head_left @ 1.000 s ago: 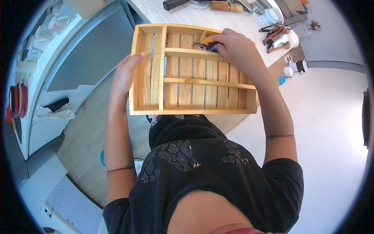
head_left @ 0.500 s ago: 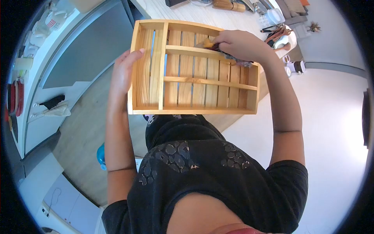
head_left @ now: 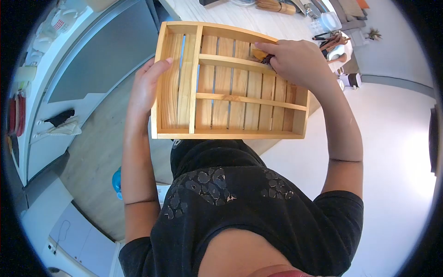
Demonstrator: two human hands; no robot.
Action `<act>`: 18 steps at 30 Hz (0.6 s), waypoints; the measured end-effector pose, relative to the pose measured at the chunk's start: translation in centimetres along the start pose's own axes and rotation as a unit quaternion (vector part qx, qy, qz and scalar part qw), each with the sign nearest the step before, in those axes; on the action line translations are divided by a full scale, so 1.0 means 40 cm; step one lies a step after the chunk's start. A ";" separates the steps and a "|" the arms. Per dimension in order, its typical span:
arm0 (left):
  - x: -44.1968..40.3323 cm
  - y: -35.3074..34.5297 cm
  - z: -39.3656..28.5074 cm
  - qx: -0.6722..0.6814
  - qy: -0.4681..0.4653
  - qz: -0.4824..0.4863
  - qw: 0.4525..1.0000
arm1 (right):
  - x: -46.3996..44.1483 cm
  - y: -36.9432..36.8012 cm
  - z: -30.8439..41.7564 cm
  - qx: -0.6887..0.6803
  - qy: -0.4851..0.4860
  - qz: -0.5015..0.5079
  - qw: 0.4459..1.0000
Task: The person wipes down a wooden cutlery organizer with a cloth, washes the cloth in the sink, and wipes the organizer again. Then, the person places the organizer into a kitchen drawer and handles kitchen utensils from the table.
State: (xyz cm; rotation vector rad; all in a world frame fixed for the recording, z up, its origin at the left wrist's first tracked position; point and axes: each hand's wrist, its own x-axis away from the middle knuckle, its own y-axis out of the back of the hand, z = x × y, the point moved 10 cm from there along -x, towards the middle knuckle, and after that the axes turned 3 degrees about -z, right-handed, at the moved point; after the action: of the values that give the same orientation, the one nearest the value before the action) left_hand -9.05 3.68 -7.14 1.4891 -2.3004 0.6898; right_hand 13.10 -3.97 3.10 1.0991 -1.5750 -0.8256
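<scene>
In the foreground, below the tray, lies the wearer's black shirt [head_left: 221,198], with dark scale-like patches across it. Beyond it, in front of the body, is the wooden tray [head_left: 230,134], its long axis running left to right and its open side facing the wearer. One divider sets off a compartment at the left end; two others run from it toward the right end, making three long parallel compartments. The left hand [head_left: 148,83] grips the left end wall, thumb over the rim and the other fingers largely hidden outside. The right hand [head_left: 300,59] reaches over the far right part of the tray, fingers drawn narrow around a bunched cloth [head_left: 260,54], of which only a yellow part and a darker part show. The cloth lies in the farthest long compartment, between the far wall and the adjacent divider, just left of the right thumb; the right hand is much the nearer to it, and the compartment's length extends leftward from the fingertips. Farther off, on the pale tabletop [head_left: 194,11], lie a brush [head_left: 276,6] and a clear container [head_left: 328,21]; a spiky plant [head_left: 374,33] stands beyond.
</scene>
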 end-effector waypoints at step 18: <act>0.013 0.012 -0.014 -0.037 -0.036 -0.003 0.999 | -0.070 -0.005 0.069 0.156 0.130 -0.003 0.979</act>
State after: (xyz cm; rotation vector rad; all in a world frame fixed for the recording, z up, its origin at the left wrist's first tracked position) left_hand -9.70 3.75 -6.51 1.5105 -2.3454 0.5513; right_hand 10.73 -1.45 1.23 1.3771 -1.5079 -0.4229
